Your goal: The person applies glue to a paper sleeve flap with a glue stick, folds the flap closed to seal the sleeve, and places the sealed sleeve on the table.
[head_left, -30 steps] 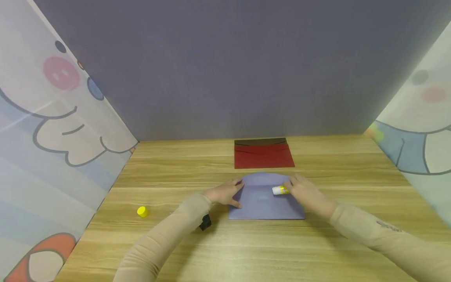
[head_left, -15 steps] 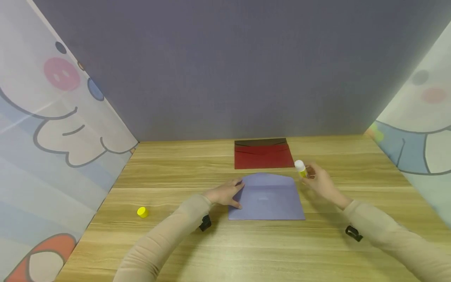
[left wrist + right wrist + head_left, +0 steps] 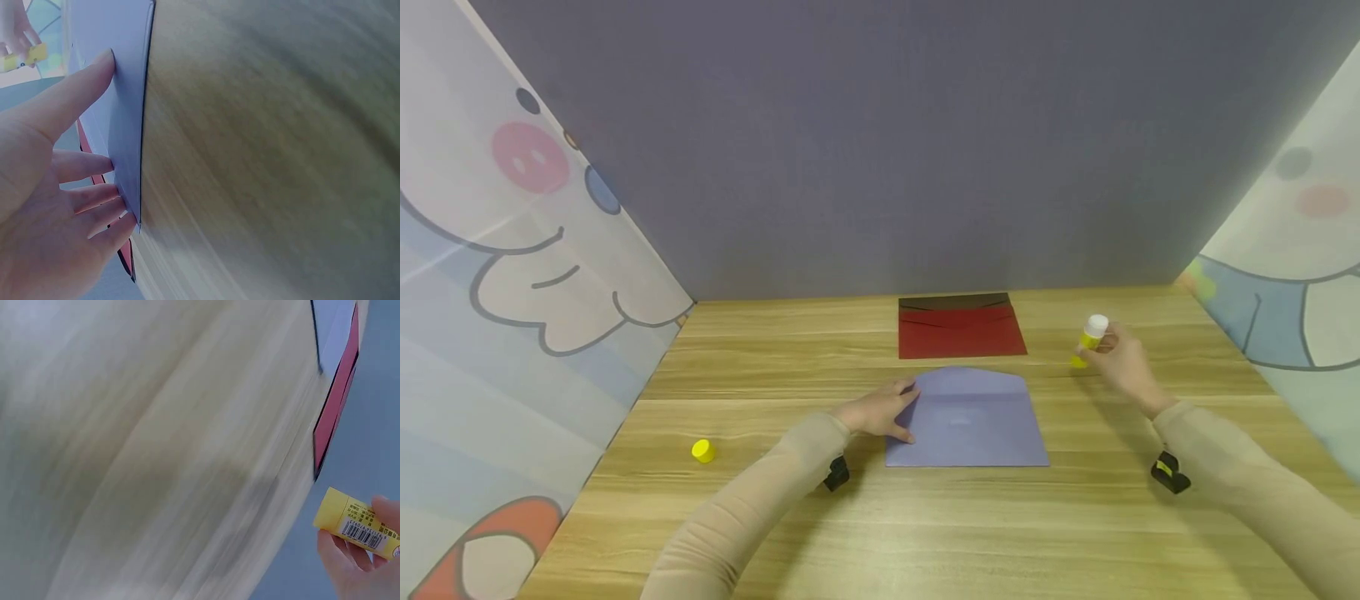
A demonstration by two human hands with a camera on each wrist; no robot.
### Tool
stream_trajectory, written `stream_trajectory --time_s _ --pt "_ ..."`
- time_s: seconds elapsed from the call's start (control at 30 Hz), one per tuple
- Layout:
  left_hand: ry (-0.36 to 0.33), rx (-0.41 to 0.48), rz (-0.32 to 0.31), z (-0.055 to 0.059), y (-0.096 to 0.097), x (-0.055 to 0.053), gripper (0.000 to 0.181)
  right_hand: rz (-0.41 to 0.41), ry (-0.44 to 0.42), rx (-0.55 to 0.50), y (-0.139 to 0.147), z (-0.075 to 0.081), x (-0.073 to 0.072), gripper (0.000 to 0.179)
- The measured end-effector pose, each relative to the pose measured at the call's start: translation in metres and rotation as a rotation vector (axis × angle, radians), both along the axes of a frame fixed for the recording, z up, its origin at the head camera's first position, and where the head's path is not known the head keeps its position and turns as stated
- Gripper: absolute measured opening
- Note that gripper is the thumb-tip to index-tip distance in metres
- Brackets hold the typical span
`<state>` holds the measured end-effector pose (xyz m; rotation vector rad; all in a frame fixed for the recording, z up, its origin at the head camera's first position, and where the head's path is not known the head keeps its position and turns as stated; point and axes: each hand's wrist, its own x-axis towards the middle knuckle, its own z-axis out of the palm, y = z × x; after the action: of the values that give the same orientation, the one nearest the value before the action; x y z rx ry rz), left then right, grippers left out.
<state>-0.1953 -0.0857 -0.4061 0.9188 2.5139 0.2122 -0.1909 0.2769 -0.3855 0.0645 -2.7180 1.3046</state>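
A lavender envelope [image 3: 966,429] lies on the wooden table with its flap opened out toward the back. My left hand [image 3: 878,412] rests spread on the envelope's left side; in the left wrist view the thumb [image 3: 94,78] and fingertips lie on the paper. To the right of the envelope, my right hand [image 3: 1123,362] pinches a glue stick [image 3: 1091,338] between thumb and fingers. It stands nearly upright, white end up, yellow base low over the table. The right wrist view shows a barcode label on its yellow tube [image 3: 356,522].
Behind the lavender envelope lie a red envelope [image 3: 962,337] and, partly under it, a dark envelope [image 3: 955,302]. A yellow cap [image 3: 703,451] stands at the left of the table. A grey panel [image 3: 880,150] closes off the back, with cartoon-printed walls on both sides.
My right hand has lifted the glue stick off the envelope and carried it right and back, turning it from lying flat to nearly upright. My left hand has stayed in place.
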Motion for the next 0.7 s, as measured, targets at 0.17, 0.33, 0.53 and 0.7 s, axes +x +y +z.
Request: stream_trajectory --time_s 0.17,0.33,0.53,0.7 --pt "-0.001 0.0 0.0 0.0 0.0 0.0 0.082 -0.07 -0.021 -0.014 0.013 -0.005 -0.004 0.051" --pt "0.0 -0.005 -0.005 0.001 0.001 0.0 0.081 -0.129 -0.033 -0.029 0.022 -0.009 -0.004 0.049" --pt "0.008 -0.015 -0.017 0.001 0.001 0.0 0.082 -0.185 -0.047 0.014 0.028 -0.014 -0.004 0.048" --pt "0.0 -0.022 -0.002 -0.001 0.001 -0.001 0.082 -0.215 -0.041 0.031 0.03 -0.016 -0.004 0.048"
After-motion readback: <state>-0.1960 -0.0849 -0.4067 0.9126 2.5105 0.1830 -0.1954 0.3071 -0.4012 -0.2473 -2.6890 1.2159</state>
